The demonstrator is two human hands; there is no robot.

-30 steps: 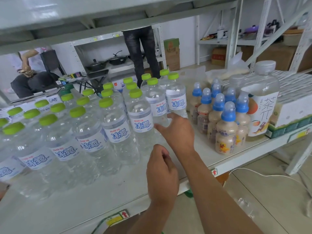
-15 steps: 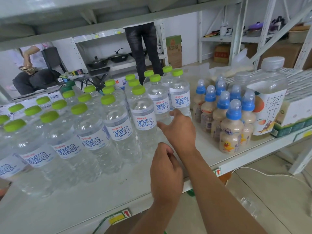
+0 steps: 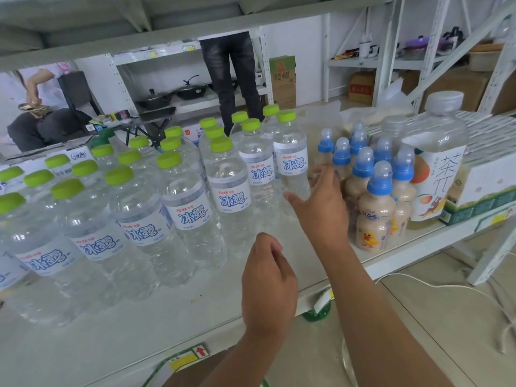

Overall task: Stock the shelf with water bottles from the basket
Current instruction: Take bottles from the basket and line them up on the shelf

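Several clear water bottles [image 3: 192, 208] with lime-green caps and blue-lettered labels stand in rows on the white shelf [image 3: 156, 319]. The row's right-hand end is one bottle [image 3: 290, 163] beside the blue-capped drinks. My right hand [image 3: 321, 208] is spread by the lower part of that bottle, thumb towards it and fingers towards the blue-capped drinks, gripping nothing. My left hand [image 3: 268, 280] hovers over the shelf's front edge with its fingers curled in, holding nothing. No basket is clearly in view.
Small beige drinks with blue caps [image 3: 375, 213] crowd the shelf right of the water. A tall tea bottle [image 3: 438, 163] and a carton [image 3: 485, 185] stand further right. A green object [image 3: 315, 315] shows under the shelf edge. People stand and sit behind the rack.
My right hand has slid right from the end bottle's lower body and opened its fingers. My left hand has stayed curled near the shelf's front.
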